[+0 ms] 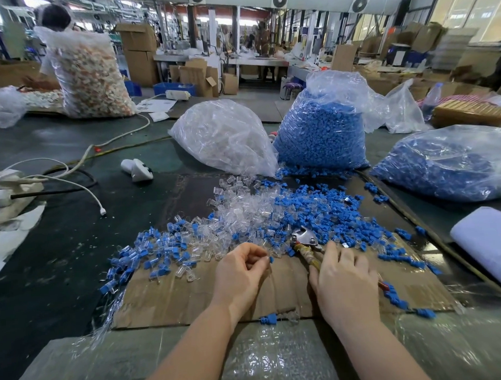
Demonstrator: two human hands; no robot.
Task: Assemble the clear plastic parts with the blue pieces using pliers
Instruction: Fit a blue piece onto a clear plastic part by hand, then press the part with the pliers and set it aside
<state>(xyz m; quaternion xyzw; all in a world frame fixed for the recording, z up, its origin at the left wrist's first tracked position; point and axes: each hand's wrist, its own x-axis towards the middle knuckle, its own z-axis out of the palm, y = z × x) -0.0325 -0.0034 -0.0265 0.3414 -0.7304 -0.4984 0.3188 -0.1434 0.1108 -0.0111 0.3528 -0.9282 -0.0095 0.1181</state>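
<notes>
Factory floor is seen behind a dark table (pixel 75 252), on which a cardboard sheet (pixel 190 300) is laid. No legible writing or brand is visible. Loose clear plastic parts (pixel 244 210) and blue pieces (pixel 315 204) are heaped on the cardboard, in front of a bag of clear parts (pixel 224 136) and a bag of blue pieces (pixel 321 130). A small blue piece (pixel 271 259) is pinched at the curled fingertips of the left hand (pixel 241 275). The pliers (pixel 305 242) lie on the cardboard; their wrapped handles are covered by the right hand (pixel 346 280), fingers loosely bent over them.
</notes>
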